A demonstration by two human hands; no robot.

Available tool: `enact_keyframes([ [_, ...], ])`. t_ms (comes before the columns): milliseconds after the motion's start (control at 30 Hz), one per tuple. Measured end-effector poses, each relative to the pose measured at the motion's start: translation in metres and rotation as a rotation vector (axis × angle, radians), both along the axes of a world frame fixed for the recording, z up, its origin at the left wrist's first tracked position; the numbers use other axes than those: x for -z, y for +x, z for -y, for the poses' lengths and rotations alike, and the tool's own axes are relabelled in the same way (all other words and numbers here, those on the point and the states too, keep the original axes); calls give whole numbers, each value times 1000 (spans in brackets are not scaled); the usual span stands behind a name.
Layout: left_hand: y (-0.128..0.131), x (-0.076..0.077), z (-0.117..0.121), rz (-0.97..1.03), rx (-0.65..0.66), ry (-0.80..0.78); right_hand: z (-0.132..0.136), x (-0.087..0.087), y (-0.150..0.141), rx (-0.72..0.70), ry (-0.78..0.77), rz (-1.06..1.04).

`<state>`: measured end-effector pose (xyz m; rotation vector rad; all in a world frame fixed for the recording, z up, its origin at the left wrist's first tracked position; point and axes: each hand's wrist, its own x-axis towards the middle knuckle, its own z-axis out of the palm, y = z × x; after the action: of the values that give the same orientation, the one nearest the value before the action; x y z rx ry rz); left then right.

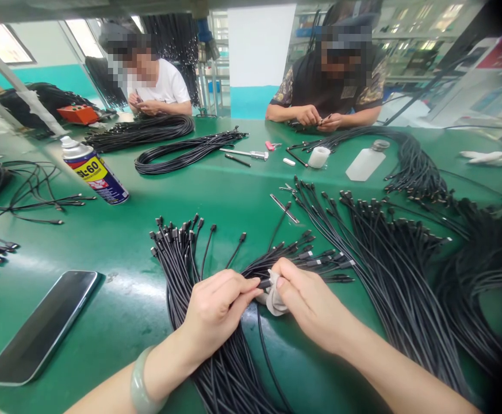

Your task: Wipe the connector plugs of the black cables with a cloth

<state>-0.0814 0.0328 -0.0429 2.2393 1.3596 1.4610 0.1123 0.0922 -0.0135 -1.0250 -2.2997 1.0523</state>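
Note:
My left hand [216,307] pinches the plug end of a thin black cable [264,283] over the green table. My right hand [306,302] is closed on a small white cloth [274,300] pressed against that plug. Under my left hand lies a thick bundle of black cables [177,259], its plugs fanned out toward the far side. A second, larger spread of cables [384,253] lies to the right of my right hand. A pale green bangle [141,385] sits on my left wrist.
A dark phone [43,328] lies at the near left. A spray can [93,171] lies on its side. A white bottle [366,161], a white roll [319,156] and small tools [246,153] sit mid-table. Two people [156,86] [332,86] work on cables opposite.

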Motion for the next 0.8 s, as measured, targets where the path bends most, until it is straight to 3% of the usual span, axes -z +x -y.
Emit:
enact_keyframes([
  [200, 2, 0, 1, 3, 6, 9, 1, -1, -2, -61, 158, 67],
  [333, 2, -1, 1, 25, 13, -3, 1, 1, -2, -14, 228, 45],
  [467, 1, -3, 0, 49, 3, -9, -1, 0, 1, 112, 73, -29],
  [667, 2, -4, 0, 47, -1, -2, -2, -2, -1, 30, -257, -136],
  [800, 1, -2, 0, 43, 7, -9, -2, -1, -3, 44, -368, -191],
])
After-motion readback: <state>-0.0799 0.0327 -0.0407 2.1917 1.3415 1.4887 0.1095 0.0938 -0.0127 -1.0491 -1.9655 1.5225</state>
